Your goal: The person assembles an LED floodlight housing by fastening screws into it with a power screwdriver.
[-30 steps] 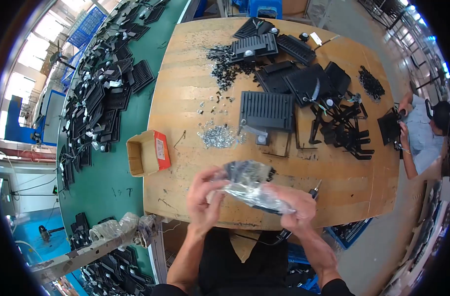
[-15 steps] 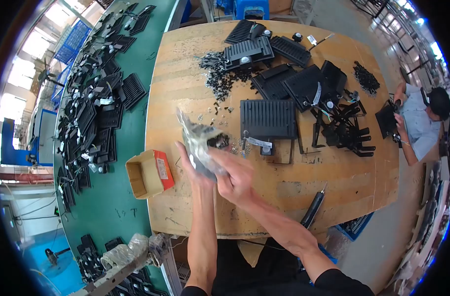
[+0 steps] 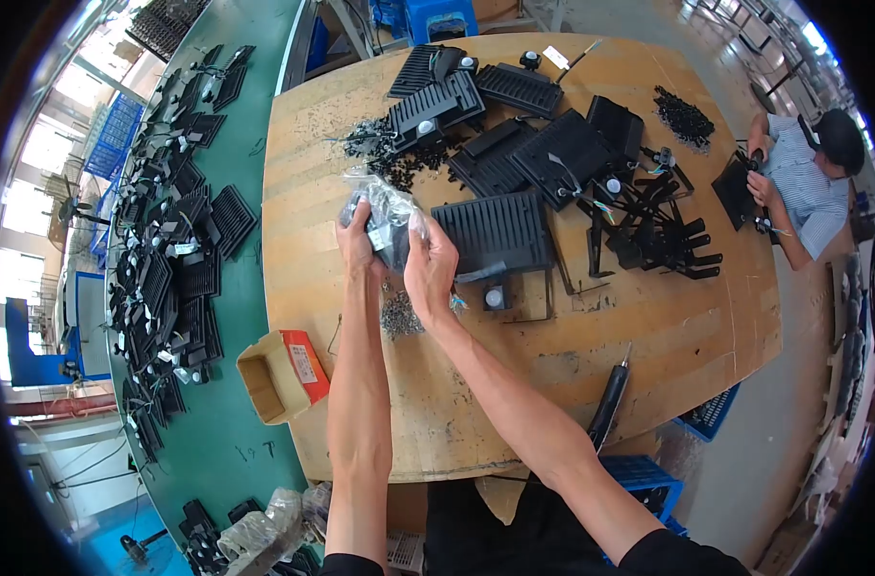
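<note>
A clear plastic bag [image 3: 384, 213] with dark contents is held above the wooden table [image 3: 648, 336]. My left hand [image 3: 358, 240] grips its left side, and my right hand [image 3: 431, 269] grips its right side. Just below the bag lies a pile of small metal screws [image 3: 401, 315]. Beside my right hand is a ribbed black housing [image 3: 495, 233], with a small sensor [image 3: 496, 297] near its lower edge. Small black parts [image 3: 408, 168] are scattered beyond the bag.
More black housings [image 3: 564, 154] and black brackets [image 3: 653, 230] lie to the right. An open cardboard box [image 3: 282, 374] sits left, a screwdriver [image 3: 611, 398] near the front edge. A green conveyor [image 3: 236, 317] carries housings. A co-worker [image 3: 810, 182] works at the right.
Both hands have moved away from me with the bag, which is now held from both sides. A pile of screws now shows on the table below it.
</note>
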A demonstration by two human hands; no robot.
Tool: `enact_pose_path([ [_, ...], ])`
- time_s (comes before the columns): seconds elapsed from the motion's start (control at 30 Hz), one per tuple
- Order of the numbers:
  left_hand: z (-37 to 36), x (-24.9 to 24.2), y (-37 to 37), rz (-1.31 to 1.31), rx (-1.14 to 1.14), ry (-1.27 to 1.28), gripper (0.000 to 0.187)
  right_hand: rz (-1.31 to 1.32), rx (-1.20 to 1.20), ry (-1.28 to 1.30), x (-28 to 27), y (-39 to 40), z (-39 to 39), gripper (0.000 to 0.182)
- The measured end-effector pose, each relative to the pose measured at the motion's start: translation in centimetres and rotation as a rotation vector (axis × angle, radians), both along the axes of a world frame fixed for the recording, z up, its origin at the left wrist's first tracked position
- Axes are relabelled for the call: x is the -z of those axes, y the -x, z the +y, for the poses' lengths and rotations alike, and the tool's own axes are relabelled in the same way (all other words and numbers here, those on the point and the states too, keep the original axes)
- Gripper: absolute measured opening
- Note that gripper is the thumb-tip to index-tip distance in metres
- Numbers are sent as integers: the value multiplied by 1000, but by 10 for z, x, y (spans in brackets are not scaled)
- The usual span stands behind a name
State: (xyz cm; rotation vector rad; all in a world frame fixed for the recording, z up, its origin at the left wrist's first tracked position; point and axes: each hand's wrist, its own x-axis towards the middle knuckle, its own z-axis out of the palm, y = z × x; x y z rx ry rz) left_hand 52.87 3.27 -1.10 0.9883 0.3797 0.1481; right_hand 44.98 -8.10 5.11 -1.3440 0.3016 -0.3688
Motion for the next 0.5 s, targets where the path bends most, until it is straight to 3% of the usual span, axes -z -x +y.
enact_pose_path([
  [0.03, -7, 0, -2, -3, -46, -55, 49, -2, 22, 4, 6, -4, -2, 27],
  [0.17, -29, 9, -19, -12, -133, -319, 66, 62, -34, 26, 14, -14, -27, 32],
  [0.2, -36, 1, -21, -16, -132, -315, 66, 57, -33, 30, 13, -14, -33, 32],
  [0.27, -50, -14, -21, -19, -143, -575, 53, 129, -69, 81, 11, -8, -41, 33],
  [0.33, -64, -23, -19, -23, -83, -538, 62, 201, -106, 164, 10, 0, -56, 33],
  [0.37, -70, -19, -23, -56, -97, -699, 60, 169, -106, 237, 15, 2, -64, 33],
  [0.43, -87, -25, -19, -144, -144, -945, 50, 132, -62, 185, 15, 7, -77, 31],
  [0.47, -92, -37, -18, -144, -152, -946, 50, 116, -56, 140, 17, 6, -83, 31],
  [0.5, -96, -42, -15, -116, -189, -1008, 47, 240, -111, 135, 4, 9, -91, 30],
])
